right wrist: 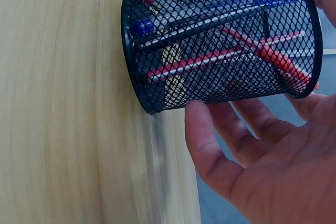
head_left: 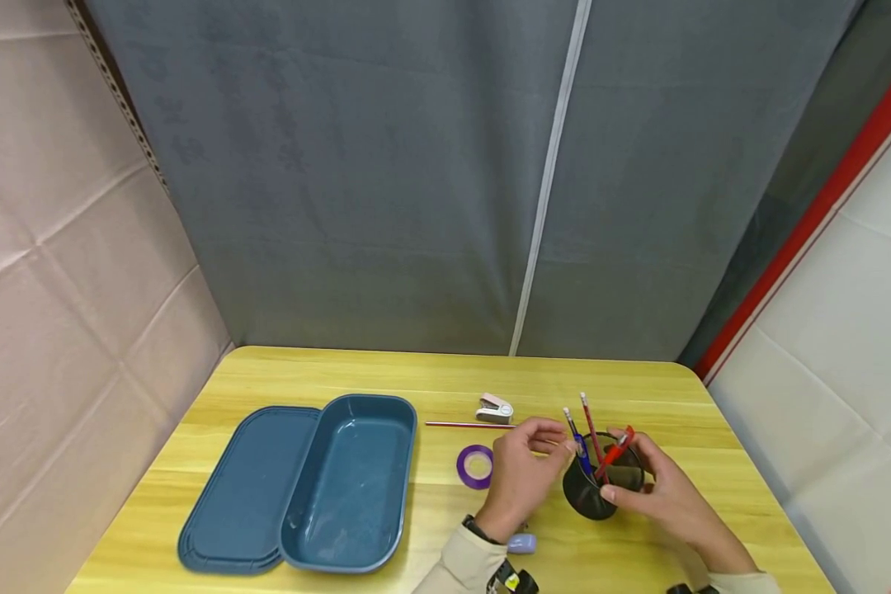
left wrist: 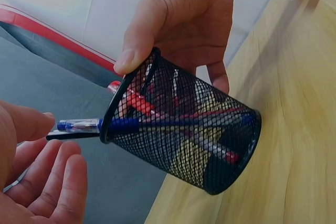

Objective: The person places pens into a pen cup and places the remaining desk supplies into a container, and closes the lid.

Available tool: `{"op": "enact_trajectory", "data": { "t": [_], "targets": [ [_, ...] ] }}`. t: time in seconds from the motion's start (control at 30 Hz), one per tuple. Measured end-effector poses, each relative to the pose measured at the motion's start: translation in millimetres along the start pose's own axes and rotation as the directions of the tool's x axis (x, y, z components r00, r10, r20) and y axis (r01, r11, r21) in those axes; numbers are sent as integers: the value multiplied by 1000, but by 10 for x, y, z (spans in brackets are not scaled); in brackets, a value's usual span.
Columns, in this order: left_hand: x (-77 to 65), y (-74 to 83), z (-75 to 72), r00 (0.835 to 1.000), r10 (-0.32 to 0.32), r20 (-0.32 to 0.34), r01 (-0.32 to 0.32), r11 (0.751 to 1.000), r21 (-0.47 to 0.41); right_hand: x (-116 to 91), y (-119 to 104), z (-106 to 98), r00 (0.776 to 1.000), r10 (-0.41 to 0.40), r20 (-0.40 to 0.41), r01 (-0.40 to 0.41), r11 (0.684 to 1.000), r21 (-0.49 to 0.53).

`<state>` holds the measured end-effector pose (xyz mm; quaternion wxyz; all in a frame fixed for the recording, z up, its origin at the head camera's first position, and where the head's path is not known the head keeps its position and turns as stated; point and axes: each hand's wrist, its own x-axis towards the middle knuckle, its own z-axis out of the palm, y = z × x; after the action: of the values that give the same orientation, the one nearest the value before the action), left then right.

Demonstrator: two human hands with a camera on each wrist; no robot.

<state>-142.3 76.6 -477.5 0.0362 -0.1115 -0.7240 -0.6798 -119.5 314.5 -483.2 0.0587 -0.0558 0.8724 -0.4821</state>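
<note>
My right hand (head_left: 664, 495) grips the black mesh pen holder (right wrist: 226, 40) by its side, the thumb at the rim in the left wrist view. Inside the holder lean a blue pen (head_left: 584, 455), a red pen (head_left: 615, 452), a red pencil (head_left: 591, 421) and a dark pencil (head_left: 570, 421) with a white end. My left hand (head_left: 525, 474) is just left of the holder, fingers loosely bent beside the upper end of the blue pen. In the left wrist view its thumb and fingers are around the pen tops, without a visible firm pinch.
A blue open box (head_left: 349, 564) overlaps its flat lid (head_left: 241, 495) on the left. A purple tape roll (head_left: 464, 468), a red pencil-like stick (head_left: 460, 425) and a white stapler (head_left: 494, 407) lie mid-table. A lilac object (head_left: 522, 544) is partly hidden by the left wrist.
</note>
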Motion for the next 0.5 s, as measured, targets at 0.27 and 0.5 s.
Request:
{"op": "enact_trajectory", "data": {
  "t": [0.27,0.5],
  "targets": [
    [45,-68,-146,999,19,-28,-18,999,39,5,-9,-1,1000,6,5,-6,1000,7],
    [168,-191,-357,991,45,-123,-23,985,174,-4,-8,-5,1000,9,7,-9,1000,4]
  ]
}}
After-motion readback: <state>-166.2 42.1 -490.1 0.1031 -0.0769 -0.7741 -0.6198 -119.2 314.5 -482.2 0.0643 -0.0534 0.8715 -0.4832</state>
